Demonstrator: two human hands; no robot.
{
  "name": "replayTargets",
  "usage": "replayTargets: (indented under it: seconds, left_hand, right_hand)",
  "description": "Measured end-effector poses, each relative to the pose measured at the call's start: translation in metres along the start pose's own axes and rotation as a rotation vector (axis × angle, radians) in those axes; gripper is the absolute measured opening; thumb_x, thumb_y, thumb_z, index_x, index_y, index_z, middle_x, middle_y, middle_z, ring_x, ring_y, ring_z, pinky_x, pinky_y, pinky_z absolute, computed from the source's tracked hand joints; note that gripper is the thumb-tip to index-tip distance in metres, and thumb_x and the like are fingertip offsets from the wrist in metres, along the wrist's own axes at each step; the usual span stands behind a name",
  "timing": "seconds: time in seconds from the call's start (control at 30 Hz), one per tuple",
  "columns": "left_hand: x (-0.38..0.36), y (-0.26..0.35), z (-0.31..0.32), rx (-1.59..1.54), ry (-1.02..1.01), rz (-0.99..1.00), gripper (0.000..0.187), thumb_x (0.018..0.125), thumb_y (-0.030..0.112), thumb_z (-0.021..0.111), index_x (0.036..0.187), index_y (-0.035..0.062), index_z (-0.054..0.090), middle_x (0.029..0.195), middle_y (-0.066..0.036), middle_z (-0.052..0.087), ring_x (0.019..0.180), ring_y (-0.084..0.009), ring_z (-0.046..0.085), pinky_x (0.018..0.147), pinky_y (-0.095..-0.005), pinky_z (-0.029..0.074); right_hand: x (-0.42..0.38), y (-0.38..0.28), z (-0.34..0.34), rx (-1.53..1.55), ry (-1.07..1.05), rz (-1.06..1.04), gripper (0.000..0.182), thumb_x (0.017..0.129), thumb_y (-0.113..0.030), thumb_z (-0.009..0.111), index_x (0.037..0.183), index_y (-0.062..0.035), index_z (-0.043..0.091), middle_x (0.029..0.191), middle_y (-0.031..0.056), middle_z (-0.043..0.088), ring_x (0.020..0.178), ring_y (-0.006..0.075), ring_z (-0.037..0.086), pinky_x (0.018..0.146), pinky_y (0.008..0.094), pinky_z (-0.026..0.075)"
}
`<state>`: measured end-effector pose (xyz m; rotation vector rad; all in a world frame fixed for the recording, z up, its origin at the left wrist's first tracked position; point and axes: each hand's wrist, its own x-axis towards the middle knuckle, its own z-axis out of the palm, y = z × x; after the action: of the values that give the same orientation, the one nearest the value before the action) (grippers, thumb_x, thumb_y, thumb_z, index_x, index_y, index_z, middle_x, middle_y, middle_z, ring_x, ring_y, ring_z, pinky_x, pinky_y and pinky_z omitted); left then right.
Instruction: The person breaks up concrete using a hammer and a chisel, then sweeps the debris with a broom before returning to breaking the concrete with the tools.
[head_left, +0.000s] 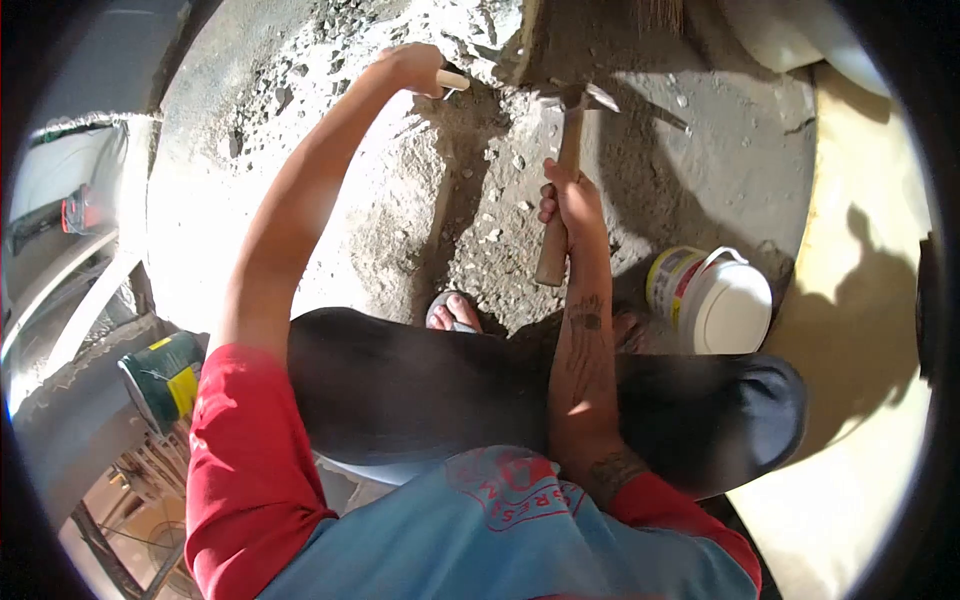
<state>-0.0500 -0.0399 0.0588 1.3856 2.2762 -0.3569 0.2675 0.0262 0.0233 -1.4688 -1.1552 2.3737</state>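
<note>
My right hand point(573, 205) is wrapped round the wooden handle of a hammer point(570, 145). Its metal head points away from me, over the broken ground. Farther left, my left hand point(412, 70) is closed round a short bar-like tool point(453, 80). A pale end of that tool sticks out toward the hammer head, with a gap between them; the rest is hidden by my fingers. Below both hands runs a rough channel of rubble point(495, 225) between paler slabs of concrete.
A white lidded bucket point(730, 308) lies tipped near my right knee. My sandalled foot point(455, 312) rests at the channel's near end. Loose stone chips point(270, 100) cover the bright ground at upper left. A dark green container point(165, 380) stands at left.
</note>
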Motion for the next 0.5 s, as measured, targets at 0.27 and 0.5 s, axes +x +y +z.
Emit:
replayTargets:
  seconds: [0.27, 0.5]
  left_hand:
    - [-0.091, -0.070, -0.110, -0.343, 0.099, -0.135, 0.041, 0.084, 0.043, 0.071, 0.101, 0.0058, 0.070, 0.080, -0.009, 0.071, 0.068, -0.0192, 0.066, 0.061, -0.0360, 0.055]
    - [-0.218, -0.057, -0.157, -0.493, 0.960, -0.365, 0.047, 0.085, 0.044, 0.071, 0.105, 0.0016, 0.069, 0.077, -0.009, 0.067, 0.069, -0.0148, 0.062, 0.063, -0.0311, 0.048]
  right_hand:
    - [0.023, -0.066, 0.007, 0.771, -0.174, 0.110, 0.016, 0.098, -0.018, 0.053, 0.092, -0.0056, 0.046, 0.075, 0.0038, 0.049, 0.055, 0.0125, 0.050, 0.049, 0.0303, 0.046]
    - [0.070, -0.091, 0.015, 0.885, 0.107, 0.162, 0.015, 0.100, -0.015, 0.046, 0.088, -0.0064, 0.043, 0.065, 0.0048, 0.045, 0.052, 0.0152, 0.049, 0.053, 0.0301, 0.053]
